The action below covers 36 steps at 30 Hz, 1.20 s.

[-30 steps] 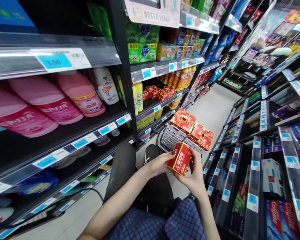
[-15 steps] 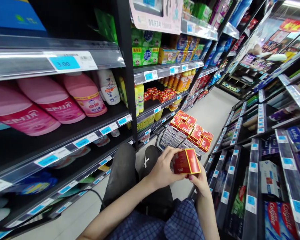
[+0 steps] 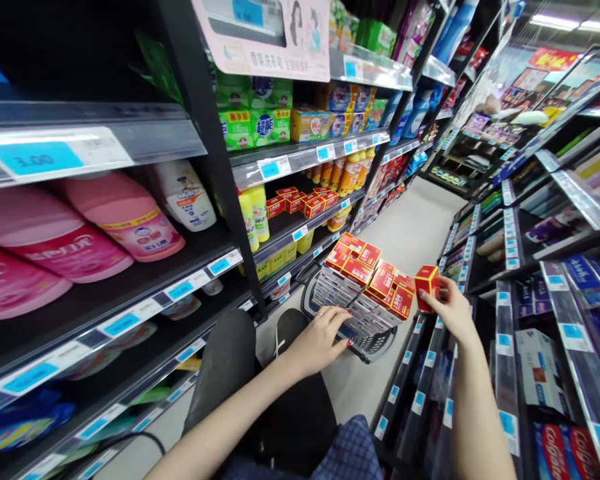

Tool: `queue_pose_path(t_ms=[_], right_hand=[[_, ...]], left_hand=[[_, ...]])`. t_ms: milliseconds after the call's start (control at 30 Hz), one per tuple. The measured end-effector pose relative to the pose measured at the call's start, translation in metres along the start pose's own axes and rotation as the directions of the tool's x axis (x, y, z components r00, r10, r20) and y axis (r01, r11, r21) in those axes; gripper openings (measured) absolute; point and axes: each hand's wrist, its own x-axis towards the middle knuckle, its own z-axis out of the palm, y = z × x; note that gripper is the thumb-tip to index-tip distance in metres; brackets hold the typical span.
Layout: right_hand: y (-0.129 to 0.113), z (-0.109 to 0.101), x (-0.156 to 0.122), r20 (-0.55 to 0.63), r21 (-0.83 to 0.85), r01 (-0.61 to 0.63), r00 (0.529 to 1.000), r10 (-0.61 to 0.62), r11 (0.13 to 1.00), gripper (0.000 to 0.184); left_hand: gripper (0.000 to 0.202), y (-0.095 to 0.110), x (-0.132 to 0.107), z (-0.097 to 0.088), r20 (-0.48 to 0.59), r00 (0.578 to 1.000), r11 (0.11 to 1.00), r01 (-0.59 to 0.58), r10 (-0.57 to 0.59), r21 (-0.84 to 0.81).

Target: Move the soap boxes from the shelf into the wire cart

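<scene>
My right hand (image 3: 449, 308) pinches a small red and yellow box (image 3: 427, 286) and holds it at the right end of a pile of like red boxes (image 3: 369, 269). That pile sits in a shopping basket (image 3: 375, 341) on the aisle floor in front of me. My left hand (image 3: 321, 338) rests with its fingers spread on the near side of the basket's load and holds nothing. More of the same red boxes (image 3: 303, 201) stand on a shelf to the left, beside yellow bottles (image 3: 253, 214).
Black shelving lines both sides of a narrow aisle (image 3: 410, 233). Pink bottles (image 3: 125, 213) lie on the left shelf close by. Toothpaste boxes (image 3: 563, 447) fill the right shelf at lower right. My knees are bent under me.
Both hands held the red box close in front of me. My left hand has let go and dropped onto the basket, while my right hand has carried the box up and away to the pile.
</scene>
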Motion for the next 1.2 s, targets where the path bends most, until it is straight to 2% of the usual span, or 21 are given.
queue_pose_path(t_ms=[100,167,267,400,600,967,1200], right_hand=[[0.036,0.011,0.062,0.118,-0.333,0.099,0.991,-0.063,0.938,0.068],[0.052,0.025,0.09,0.234,-0.445,0.187,0.968,-0.088,0.876,0.067],[0.066,0.045,0.112,0.348,-0.462,0.267,0.932,-0.103,0.846,0.066],[0.072,0.06,0.12,0.398,-0.424,0.308,0.908,-0.13,0.852,0.067],[0.077,0.066,0.123,0.426,-0.376,0.314,0.894,-0.139,0.872,0.072],[0.078,0.066,0.127,0.435,-0.333,0.319,0.887,-0.155,0.887,0.072],[0.079,0.066,0.127,0.436,-0.302,0.308,0.886,-0.156,0.902,0.071]], left_hand=[[0.036,-0.009,0.036,0.021,0.063,0.992,0.974,-0.118,0.107,0.191],[0.038,-0.013,0.06,0.04,0.096,0.985,0.926,-0.168,0.144,0.337],[0.044,-0.019,0.089,0.069,0.128,0.978,0.841,-0.208,0.165,0.499],[0.046,-0.031,0.108,0.092,0.148,0.973,0.778,-0.23,0.177,0.584],[0.048,-0.041,0.111,0.101,0.172,0.968,0.728,-0.251,0.182,0.638],[0.048,-0.047,0.109,0.11,0.127,0.972,0.72,-0.231,0.197,0.655],[0.047,-0.042,0.109,0.105,0.117,0.975,0.748,-0.221,0.19,0.626]])
